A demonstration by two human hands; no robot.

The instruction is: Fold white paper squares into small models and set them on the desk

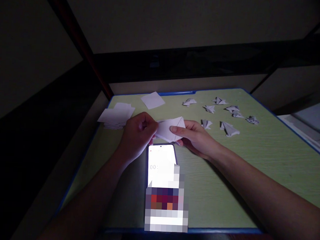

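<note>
A partly folded sheet of white paper (166, 130) is held up between my two hands, just above the top end of a lit phone (162, 157). My left hand (138, 135) pinches its left end with closed fingers. On the other end, the thumb of my right hand (195, 135) presses on the front while the fingers support it from behind. A diagonal crease shows near the paper's right corner. The undersides of both hands are partly hidden.
On the green table (266, 181), a stack of white paper (116, 116) lies at left and a single square sheet (152, 100) at the back. Several folded paper figures (230, 128) are spread at back right. A blue edge rims the table; a dark wall stands behind.
</note>
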